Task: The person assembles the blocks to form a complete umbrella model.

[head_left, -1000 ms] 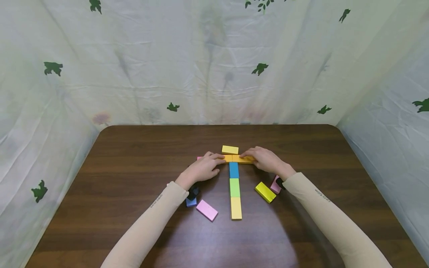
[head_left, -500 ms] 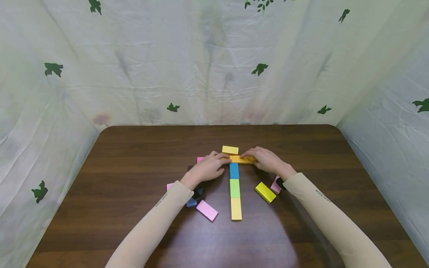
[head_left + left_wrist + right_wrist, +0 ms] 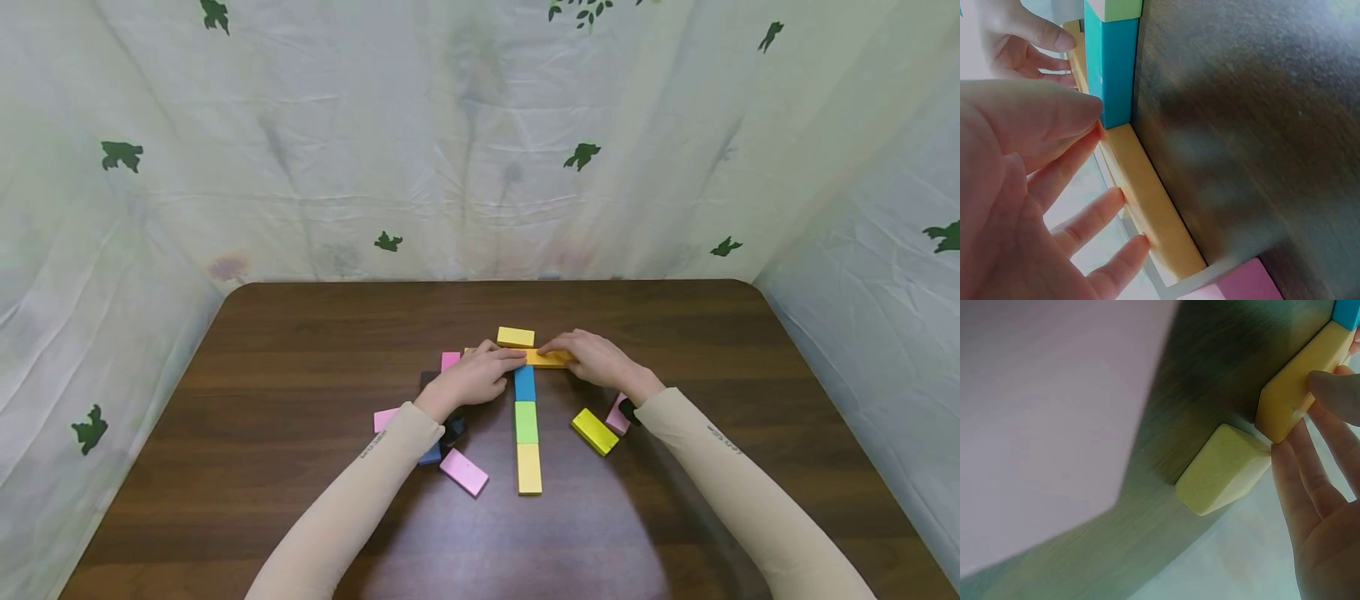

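Two orange wooden blocks lie end to end as a crossbar, the right one [image 3: 551, 358] and the left one [image 3: 1150, 206]. Below their joint runs a column of a blue block [image 3: 524, 383], a green block [image 3: 527, 422] and a pale yellow block [image 3: 528, 468]. My left hand [image 3: 480, 375] lies over the left orange block, hiding most of it in the head view. Its fingertips touch the block's far side, fingers nearly straight. With thumb and fingers my right hand [image 3: 596, 360] holds the right orange block. A yellow block [image 3: 515, 337] sits just behind the bar.
Left of the column lie pink blocks [image 3: 464, 472], a blue block [image 3: 431, 455] and a dark block [image 3: 428, 379]. A bright yellow block [image 3: 595, 431] and a pink one [image 3: 618, 417] lie right. In the right wrist view, a pale block [image 3: 1222, 469] touches the bar's end.
My left hand has slid right along the bar to the joint, uncovering the left end of the orange block plus pink and dark blocks behind the wrist. My right hand stays in place.
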`<state>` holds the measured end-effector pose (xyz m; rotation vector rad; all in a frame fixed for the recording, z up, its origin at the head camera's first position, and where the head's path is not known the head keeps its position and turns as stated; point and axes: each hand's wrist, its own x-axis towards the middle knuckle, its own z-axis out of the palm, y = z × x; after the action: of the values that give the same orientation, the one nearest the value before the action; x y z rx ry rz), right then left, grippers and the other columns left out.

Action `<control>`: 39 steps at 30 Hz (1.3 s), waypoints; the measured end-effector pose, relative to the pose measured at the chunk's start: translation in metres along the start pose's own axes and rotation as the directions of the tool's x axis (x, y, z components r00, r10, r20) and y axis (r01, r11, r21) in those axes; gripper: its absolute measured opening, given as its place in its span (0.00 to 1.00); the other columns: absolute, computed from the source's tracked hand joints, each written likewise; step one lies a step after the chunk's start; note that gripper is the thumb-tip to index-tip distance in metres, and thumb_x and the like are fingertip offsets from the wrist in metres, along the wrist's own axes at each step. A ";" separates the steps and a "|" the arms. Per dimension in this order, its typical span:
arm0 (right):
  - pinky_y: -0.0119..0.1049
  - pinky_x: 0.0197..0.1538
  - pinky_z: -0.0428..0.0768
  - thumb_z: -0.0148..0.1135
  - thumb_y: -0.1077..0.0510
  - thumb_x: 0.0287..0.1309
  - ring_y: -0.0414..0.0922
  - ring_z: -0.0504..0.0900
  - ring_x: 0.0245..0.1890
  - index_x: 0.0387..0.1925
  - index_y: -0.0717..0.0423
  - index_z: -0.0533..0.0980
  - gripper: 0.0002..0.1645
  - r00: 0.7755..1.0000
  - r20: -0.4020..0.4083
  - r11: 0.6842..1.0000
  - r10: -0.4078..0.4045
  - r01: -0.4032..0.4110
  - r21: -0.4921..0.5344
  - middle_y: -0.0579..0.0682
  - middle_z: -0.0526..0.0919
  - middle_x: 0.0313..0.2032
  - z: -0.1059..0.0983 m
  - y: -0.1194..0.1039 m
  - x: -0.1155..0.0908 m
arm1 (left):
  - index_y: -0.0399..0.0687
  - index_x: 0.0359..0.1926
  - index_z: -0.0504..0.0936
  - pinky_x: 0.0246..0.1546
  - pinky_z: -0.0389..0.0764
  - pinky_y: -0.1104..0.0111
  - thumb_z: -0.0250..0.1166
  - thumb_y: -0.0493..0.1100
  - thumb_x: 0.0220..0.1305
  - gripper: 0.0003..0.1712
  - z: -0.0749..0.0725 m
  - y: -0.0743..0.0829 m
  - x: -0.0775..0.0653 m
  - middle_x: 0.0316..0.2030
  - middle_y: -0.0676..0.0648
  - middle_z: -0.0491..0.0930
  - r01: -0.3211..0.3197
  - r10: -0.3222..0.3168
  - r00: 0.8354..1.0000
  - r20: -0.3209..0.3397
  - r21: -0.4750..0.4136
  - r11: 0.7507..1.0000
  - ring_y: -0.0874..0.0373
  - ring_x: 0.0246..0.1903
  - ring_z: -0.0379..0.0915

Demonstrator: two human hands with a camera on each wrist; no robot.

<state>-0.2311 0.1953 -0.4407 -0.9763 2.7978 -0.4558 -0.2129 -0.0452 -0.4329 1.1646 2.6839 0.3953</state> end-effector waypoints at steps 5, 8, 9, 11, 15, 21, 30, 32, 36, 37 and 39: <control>0.48 0.57 0.71 0.55 0.75 0.54 0.50 0.74 0.53 0.56 0.54 0.78 0.28 1.000 -0.005 0.998 0.014 -0.014 0.062 0.52 0.79 0.53 -0.001 0.001 -0.001 | 0.45 0.66 0.70 0.54 0.69 0.58 0.54 0.34 0.67 0.26 0.001 0.001 0.001 0.66 0.48 0.66 0.022 -0.022 0.999 0.024 -0.007 1.000 0.46 0.55 0.63; 0.48 0.57 0.72 0.55 0.74 0.56 0.50 0.75 0.53 0.56 0.54 0.78 0.27 0.999 -0.022 0.991 0.048 -0.045 0.126 0.52 0.79 0.53 -0.002 0.004 -0.003 | 0.46 0.67 0.69 0.54 0.69 0.60 0.54 0.33 0.66 0.27 0.000 0.002 0.000 0.67 0.49 0.65 0.042 -0.042 0.998 0.044 -0.012 0.999 0.47 0.56 0.62; 0.48 0.56 0.72 0.55 0.74 0.56 0.50 0.75 0.53 0.56 0.54 0.78 0.27 0.998 -0.032 0.988 0.060 -0.055 0.146 0.52 0.79 0.52 -0.003 0.005 -0.003 | 0.46 0.67 0.69 0.54 0.69 0.60 0.53 0.32 0.66 0.28 0.000 0.003 0.000 0.67 0.49 0.64 0.047 -0.046 0.998 0.050 -0.011 0.999 0.47 0.56 0.62; 0.48 0.56 0.73 0.56 0.73 0.58 0.50 0.75 0.53 0.56 0.55 0.78 0.25 0.995 -0.049 0.981 0.087 -0.077 0.175 0.52 0.79 0.52 -0.004 0.008 -0.007 | 0.46 0.67 0.69 0.54 0.69 0.60 0.54 0.32 0.66 0.28 0.000 0.004 0.000 0.67 0.50 0.64 0.054 -0.053 0.997 0.060 -0.010 0.998 0.46 0.56 0.62; 0.49 0.55 0.73 0.57 0.73 0.58 0.51 0.74 0.51 0.55 0.55 0.78 0.25 0.988 -0.080 0.972 0.132 -0.114 0.204 0.52 0.79 0.52 -0.007 0.016 -0.016 | 0.46 0.67 0.69 0.54 0.69 0.60 0.53 0.31 0.65 0.29 -0.001 0.004 0.001 0.67 0.49 0.64 0.056 -0.055 0.997 0.062 -0.013 0.998 0.46 0.56 0.61; 0.52 0.56 0.72 0.57 0.73 0.56 0.53 0.73 0.53 0.56 0.57 0.77 0.26 0.982 -0.077 0.971 0.170 -0.154 0.183 0.54 0.78 0.54 -0.012 0.025 -0.027 | 0.44 0.67 0.69 0.54 0.68 0.60 0.53 0.30 0.64 0.29 0.000 0.003 0.001 0.67 0.47 0.64 0.041 -0.039 0.998 0.056 -0.028 0.999 0.45 0.56 0.61; 0.59 0.60 0.65 0.59 0.70 0.56 0.61 0.64 0.63 0.60 0.58 0.74 0.28 0.984 0.001 0.973 0.178 -0.176 0.151 0.61 0.67 0.64 -0.012 0.030 -0.034 | 0.44 0.66 0.69 0.52 0.69 0.60 0.53 0.30 0.64 0.29 0.000 0.001 0.002 0.67 0.48 0.64 0.043 -0.040 0.998 0.056 -0.046 0.998 0.46 0.55 0.61; 0.57 0.59 0.67 0.59 0.70 0.56 0.61 0.65 0.62 0.60 0.59 0.74 0.28 0.986 -0.004 0.975 0.169 -0.167 0.147 0.62 0.67 0.64 -0.010 0.031 -0.033 | 0.44 0.67 0.69 0.51 0.69 0.60 0.53 0.30 0.64 0.29 0.000 0.002 0.002 0.67 0.48 0.64 0.046 -0.043 0.997 0.057 -0.049 0.998 0.46 0.55 0.61; 0.53 0.56 0.72 0.59 0.71 0.56 0.60 0.69 0.59 0.59 0.63 0.73 0.27 0.986 -0.032 0.975 0.165 -0.158 0.154 0.62 0.67 0.63 -0.007 0.034 -0.031 | 0.44 0.66 0.69 0.51 0.70 0.60 0.53 0.30 0.64 0.29 -0.001 0.002 0.001 0.67 0.48 0.64 0.048 -0.044 0.998 0.055 -0.059 0.997 0.45 0.55 0.61; 0.52 0.55 0.73 0.59 0.71 0.57 0.59 0.70 0.58 0.59 0.63 0.73 0.26 0.985 -0.041 0.975 0.165 -0.157 0.157 0.62 0.68 0.62 -0.007 0.034 -0.030 | 0.44 0.66 0.69 0.51 0.70 0.60 0.53 0.30 0.64 0.29 -0.001 0.002 0.001 0.67 0.48 0.64 0.048 -0.045 0.998 0.054 -0.061 0.997 0.45 0.55 0.61; 0.51 0.53 0.75 0.60 0.71 0.57 0.58 0.72 0.56 0.59 0.64 0.73 0.26 0.984 -0.057 0.974 0.168 -0.157 0.162 0.63 0.68 0.61 -0.006 0.035 -0.029 | 0.43 0.66 0.70 0.50 0.70 0.60 0.53 0.30 0.63 0.29 0.000 0.002 0.001 0.67 0.48 0.64 0.044 -0.041 0.998 0.047 -0.065 0.997 0.45 0.54 0.61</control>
<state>-0.2308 0.2409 -0.4452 -0.7050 2.8221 -0.6870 -0.2120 -0.0428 -0.4319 1.0828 2.6307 0.4424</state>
